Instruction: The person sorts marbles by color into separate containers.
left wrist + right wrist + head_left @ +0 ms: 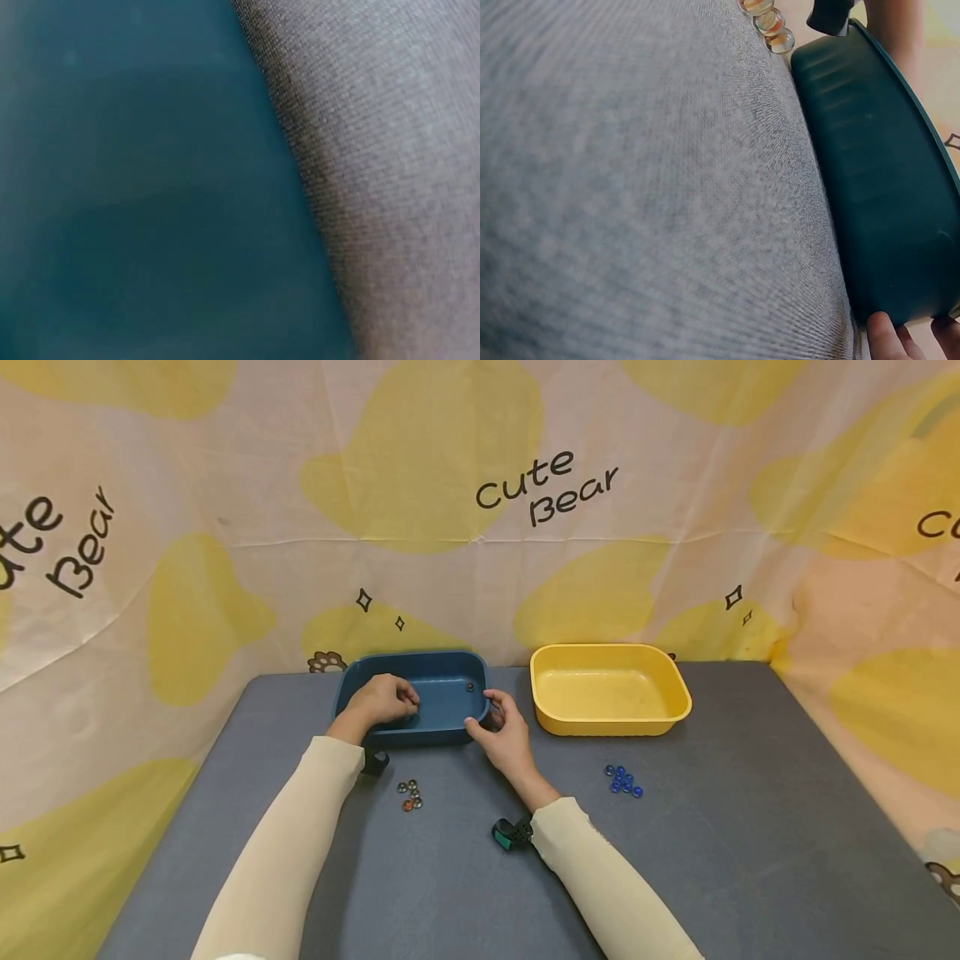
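1. Head view: a blue bin (446,702) is set left of centre in the frame, and a yellow bin (611,727) right of centre, at the far edge of the grey tabletop (712,827).
2. The right end of the blue bin is gripped by the right hand (510,739), thumb at the near corner and fingers at the end wall; the hold is judged to be for steadying. In the right wrist view, fingertips are seen against that bin at lower right.
3. The left hand (384,697) is placed inside the blue bin with bent fingers lowered toward its floor; whether a marble is pinched cannot be told. The left wrist view is filled by bin wall and tabletop only.
4. Blue bin contents: 1 small brownish marble (470,687) is noted near the right end.
5. Yellow bin: inner floor and walls are exposed to view; no hand is in contact.
6. Amber-toned marbles (416,793) are grouped below the blue bin, and blue marbles (619,779) below the yellow bin, apparently sorted by colour.
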Available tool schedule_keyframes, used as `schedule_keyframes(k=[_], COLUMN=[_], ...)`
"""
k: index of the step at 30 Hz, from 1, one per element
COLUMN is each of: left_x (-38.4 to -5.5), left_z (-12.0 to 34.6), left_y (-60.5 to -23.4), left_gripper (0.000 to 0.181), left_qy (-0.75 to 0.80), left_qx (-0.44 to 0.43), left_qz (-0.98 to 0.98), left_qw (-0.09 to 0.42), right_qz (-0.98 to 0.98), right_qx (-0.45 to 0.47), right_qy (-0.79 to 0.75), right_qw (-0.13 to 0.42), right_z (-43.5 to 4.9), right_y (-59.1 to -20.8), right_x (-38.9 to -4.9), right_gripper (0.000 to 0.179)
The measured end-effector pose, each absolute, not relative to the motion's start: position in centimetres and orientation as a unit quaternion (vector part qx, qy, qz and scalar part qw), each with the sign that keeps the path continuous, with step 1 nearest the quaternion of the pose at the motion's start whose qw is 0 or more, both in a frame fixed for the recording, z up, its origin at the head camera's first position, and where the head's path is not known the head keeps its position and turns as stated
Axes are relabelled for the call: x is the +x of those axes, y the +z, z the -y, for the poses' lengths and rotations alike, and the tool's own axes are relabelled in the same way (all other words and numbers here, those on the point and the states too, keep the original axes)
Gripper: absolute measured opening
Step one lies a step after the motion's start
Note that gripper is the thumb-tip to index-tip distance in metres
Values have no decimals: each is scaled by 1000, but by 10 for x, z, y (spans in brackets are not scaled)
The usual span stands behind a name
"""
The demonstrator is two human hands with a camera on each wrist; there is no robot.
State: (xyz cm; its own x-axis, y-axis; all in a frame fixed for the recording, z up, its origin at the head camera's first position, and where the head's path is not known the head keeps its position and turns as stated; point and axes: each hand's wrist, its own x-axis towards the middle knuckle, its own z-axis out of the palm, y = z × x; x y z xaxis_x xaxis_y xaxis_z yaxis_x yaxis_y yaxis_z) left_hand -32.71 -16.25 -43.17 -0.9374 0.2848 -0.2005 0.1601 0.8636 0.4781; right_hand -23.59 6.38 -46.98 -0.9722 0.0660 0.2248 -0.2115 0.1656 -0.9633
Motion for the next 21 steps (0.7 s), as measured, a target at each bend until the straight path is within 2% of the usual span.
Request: schedule_keyframes(k=[14,21], left_x=[-325,-323], left_z=[162,163], left_y=[-431,-429], left_gripper=[16,27], left_qy=[232,233], left_qx=[109,112], left_qz=[-957,-960], left_qw=[136,106], right_qz=[759,753], right_qx=[41,46], right_qy=[643,648], right_qw=[97,106], right_z=[-64,-64], right_y=[-476,-476], right_x=[-239,-239], right_gripper=[55,54])
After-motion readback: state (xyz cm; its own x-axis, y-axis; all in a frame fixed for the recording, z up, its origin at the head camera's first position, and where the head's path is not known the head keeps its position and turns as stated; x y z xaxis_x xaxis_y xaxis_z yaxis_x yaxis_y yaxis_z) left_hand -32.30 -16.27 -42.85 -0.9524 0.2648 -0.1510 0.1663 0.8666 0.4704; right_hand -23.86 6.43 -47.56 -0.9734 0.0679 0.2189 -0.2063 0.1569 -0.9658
